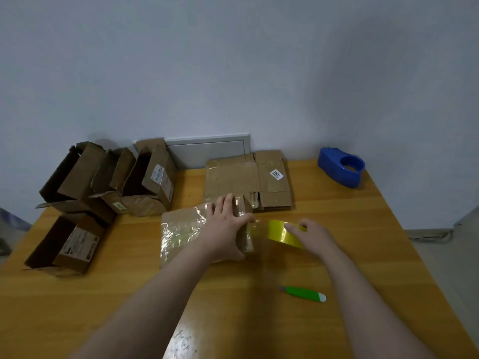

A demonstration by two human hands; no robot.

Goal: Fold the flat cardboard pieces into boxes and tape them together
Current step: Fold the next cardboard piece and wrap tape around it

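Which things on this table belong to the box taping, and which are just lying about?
In the job: box under left hand; tape roll in right hand; flat cardboard; folded boxes.
Lying about: green cutter; blue dispenser.

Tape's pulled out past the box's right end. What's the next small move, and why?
Probably bring the roll down so the strip sticks over the box's right end. The left hand presses flat on the box top, the right hand grips the roll just off that end, and the strip spans the gap. The cutter lies untouched nearby.
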